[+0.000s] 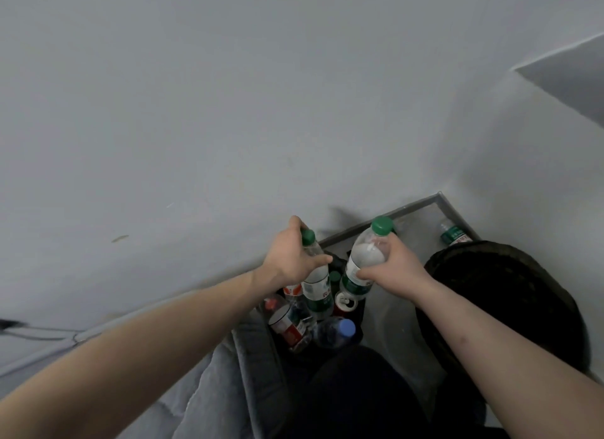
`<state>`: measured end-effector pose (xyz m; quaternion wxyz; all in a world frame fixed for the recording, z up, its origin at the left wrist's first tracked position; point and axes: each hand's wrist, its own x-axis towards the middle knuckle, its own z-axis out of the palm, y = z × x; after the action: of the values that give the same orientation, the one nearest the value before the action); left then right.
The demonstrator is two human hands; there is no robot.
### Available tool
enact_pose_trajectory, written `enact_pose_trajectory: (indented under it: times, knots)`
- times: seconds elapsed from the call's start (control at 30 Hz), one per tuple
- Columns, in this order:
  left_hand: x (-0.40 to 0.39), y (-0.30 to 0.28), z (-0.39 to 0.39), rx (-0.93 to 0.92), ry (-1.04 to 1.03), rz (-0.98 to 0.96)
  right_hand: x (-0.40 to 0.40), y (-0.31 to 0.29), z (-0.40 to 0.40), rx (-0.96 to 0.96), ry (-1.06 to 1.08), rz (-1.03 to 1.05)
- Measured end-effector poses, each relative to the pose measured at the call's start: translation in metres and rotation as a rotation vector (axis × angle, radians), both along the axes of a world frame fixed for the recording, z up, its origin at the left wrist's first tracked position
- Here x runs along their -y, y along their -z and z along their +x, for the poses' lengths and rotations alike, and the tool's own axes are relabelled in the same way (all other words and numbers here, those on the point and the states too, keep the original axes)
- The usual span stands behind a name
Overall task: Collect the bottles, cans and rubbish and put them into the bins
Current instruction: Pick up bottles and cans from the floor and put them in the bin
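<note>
My left hand (291,259) grips a clear plastic bottle with a green cap and green label (315,283) by its neck. My right hand (395,263) holds a second green-capped bottle (362,259) around its middle. Both bottles hang over a dark bin (361,311) below my hands. In the bin lie several bottles, among them a blue-capped one (336,332) and a red-labelled one (289,324), plus a red can (346,304). Another green-labelled bottle (452,236) lies on the floor at the back right.
A round black woven basket (510,295) stands to the right of the bin. A grey wall fills the view ahead, with a skirting edge (408,208) running along it. Grey fabric (209,393) lies at the lower left. A dark cable (39,330) runs at far left.
</note>
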<state>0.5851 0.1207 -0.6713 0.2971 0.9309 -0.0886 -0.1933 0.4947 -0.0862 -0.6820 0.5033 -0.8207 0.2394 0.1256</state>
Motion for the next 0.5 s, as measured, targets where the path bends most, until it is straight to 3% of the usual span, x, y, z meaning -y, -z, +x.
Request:
enact_pose_trajectory:
  times: [0.27, 0.5]
  knots:
    - [-0.017, -0.009, -0.034, -0.077, -0.090, -0.083, -0.008, 0.004, -0.010, 0.020, -0.030, 0.002]
    - [-0.011, -0.004, -0.058, -0.053, 0.004, -0.050, -0.025, 0.011, 0.004, 0.053, -0.024, 0.012]
